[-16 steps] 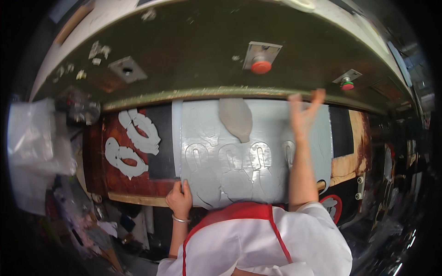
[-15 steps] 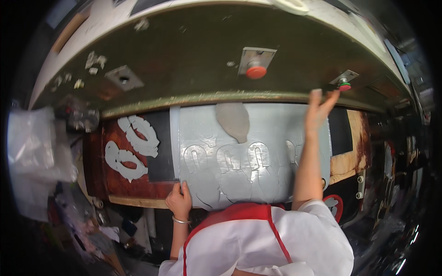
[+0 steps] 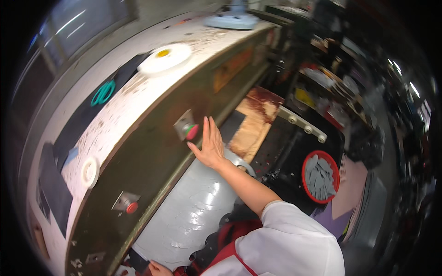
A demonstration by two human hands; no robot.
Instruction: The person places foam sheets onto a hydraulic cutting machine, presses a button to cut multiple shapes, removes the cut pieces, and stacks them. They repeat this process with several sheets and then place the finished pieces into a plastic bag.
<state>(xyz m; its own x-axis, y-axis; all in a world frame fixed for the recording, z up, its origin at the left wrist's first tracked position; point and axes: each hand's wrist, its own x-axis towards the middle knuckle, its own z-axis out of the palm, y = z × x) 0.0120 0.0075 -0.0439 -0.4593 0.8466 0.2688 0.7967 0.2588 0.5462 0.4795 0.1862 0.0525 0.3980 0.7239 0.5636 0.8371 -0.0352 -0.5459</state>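
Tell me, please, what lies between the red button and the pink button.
In the head view, a bare stretch of dark green panel lies between the red button and the pink button, with the right hand beside the latter.

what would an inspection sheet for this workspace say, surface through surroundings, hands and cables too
Surface: wooden board stained dark red at one end.
Job's things: grey sheet lies below the green panel; pink button with green ring sits on that panel.
Clutter: red tub holds grey pieces.
Hands: right hand open beside the button, contact unclear; left hand near the sheet, grip unclear.
Cables: nothing certain; teal coil may be cord.
Surroundings: pink sheets beside the tub; beyond, blurred.
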